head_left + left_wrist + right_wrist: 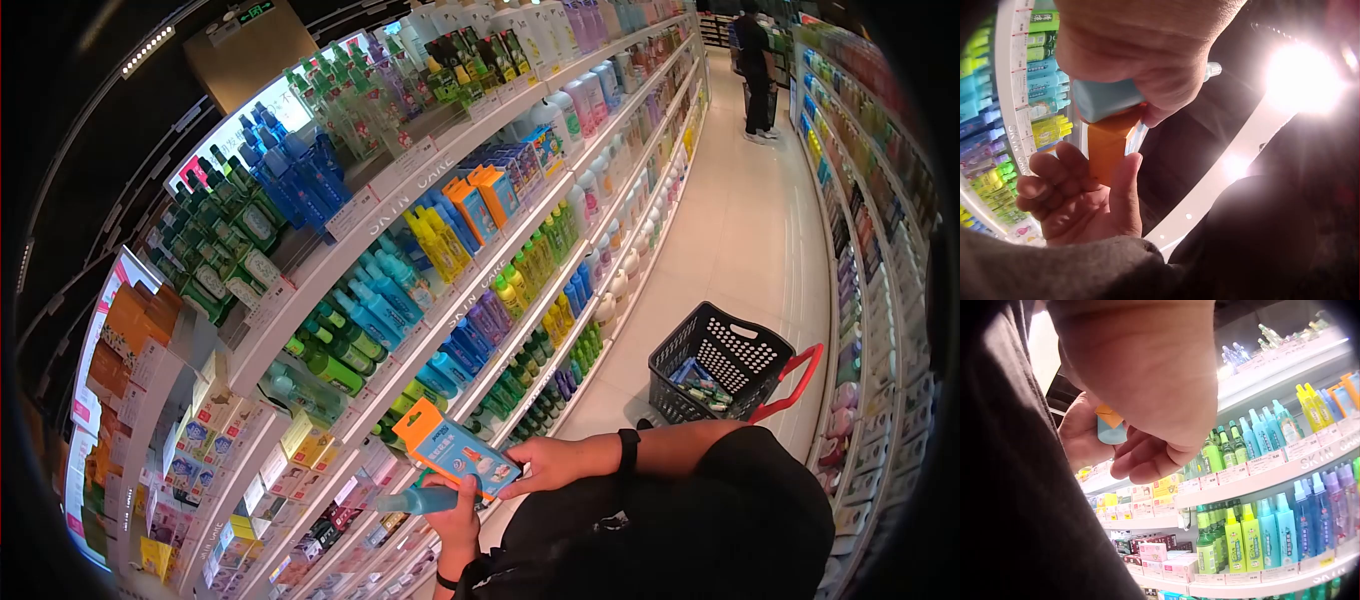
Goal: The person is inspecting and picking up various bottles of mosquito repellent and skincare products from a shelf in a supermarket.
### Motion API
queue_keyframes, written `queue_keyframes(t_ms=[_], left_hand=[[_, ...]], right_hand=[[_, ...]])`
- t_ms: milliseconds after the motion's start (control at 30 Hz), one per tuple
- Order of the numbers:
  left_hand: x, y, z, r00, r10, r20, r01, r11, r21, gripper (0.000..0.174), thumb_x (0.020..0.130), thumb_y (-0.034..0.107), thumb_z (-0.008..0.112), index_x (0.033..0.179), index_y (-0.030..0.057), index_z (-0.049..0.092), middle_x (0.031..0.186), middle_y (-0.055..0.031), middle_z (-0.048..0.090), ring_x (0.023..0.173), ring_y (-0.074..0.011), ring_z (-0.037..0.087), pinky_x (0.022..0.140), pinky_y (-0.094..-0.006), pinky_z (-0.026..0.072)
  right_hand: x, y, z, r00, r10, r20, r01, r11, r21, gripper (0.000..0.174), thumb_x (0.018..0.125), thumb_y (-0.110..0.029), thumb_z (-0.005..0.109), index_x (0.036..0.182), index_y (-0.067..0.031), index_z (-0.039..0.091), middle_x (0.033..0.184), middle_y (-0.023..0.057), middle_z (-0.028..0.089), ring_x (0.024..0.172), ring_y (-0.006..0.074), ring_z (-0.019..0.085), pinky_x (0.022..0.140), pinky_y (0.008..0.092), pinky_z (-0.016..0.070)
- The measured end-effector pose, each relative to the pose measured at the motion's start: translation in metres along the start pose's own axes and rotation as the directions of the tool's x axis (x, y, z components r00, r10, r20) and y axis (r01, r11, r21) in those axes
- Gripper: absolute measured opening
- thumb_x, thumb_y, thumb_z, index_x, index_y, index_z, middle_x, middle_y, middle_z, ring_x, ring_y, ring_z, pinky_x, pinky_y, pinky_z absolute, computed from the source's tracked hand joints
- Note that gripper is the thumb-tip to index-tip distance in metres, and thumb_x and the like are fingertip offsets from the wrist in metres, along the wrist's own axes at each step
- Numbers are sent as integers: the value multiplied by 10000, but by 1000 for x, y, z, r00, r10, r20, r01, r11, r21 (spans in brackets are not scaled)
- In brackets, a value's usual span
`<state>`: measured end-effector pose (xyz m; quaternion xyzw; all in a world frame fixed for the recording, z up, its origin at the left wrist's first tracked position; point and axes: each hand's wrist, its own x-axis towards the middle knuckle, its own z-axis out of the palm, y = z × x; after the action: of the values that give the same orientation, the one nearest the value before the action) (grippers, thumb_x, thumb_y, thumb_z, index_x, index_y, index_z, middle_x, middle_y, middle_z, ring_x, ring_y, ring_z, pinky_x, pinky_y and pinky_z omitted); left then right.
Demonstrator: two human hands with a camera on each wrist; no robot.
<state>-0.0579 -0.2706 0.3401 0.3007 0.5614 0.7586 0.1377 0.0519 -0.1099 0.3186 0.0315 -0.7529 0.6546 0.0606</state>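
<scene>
Left hand [455, 515] grips a bottle [415, 500] just under the box [455, 447]. Right hand [545, 465] pinches the box, with a basket [740, 352] far right of it.

Orange, blue and teal before you
Your flat cardboard packet [455, 450] is orange-topped with a blue face; your plastic bottle [415, 500] is pale teal; the perforated plastic basket [722, 365] is black, red-handled; white shelves [320, 265] show green, blue and yellow bottles [290, 175].
</scene>
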Motion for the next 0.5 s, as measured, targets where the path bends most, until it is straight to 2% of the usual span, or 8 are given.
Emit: queue_keyframes(t_ms=[33,133,233,333,500], left_hand=[[0,0,3,1000,27,4,-27,999,-28,289,799,103,762,833,66,477,884,-64,581,803,-140,556,769,-291,466],[5,1,8,1000,-5,20,5,1000,-22,266,808,87,747,845,61,485,888,-60,581,817,-133,560,761,-281,469],[3,-2,14,997,-67,42,68,997,-29,247,815,68,733,853,51,490,890,-58,577,819,-124,563,747,-267,471],[2,-7,13,992,-65,112,61,997,44,230,819,38,717,845,49,489,875,-49,569,784,-114,554,700,-257,458],[1,-5,26,988,-68,142,65,998,27,227,819,26,711,833,55,486,827,-30,552,701,-97,536,616,-230,437]], right_hand=[[-3,-4,0,1000,24,-9,-24,999,34,337,846,-267,745,1045,-19,634,930,61,670,869,120,615,792,281,490],[-5,-3,-4,999,20,-32,-12,975,223,247,900,-178,681,1065,-10,609,959,19,649,873,108,610,826,263,483],[-8,8,-12,999,44,-2,-39,902,429,215,938,-131,614,1089,13,563,950,54,636,852,112,624,799,281,519],[-13,6,-20,997,66,-24,-46,869,493,194,944,-116,598,1075,20,552,959,73,628,823,133,637,759,292,537],[-23,3,-27,994,73,-82,-20,853,521,222,945,-100,590,1114,33,538,987,88,627,836,144,639,747,294,547]])
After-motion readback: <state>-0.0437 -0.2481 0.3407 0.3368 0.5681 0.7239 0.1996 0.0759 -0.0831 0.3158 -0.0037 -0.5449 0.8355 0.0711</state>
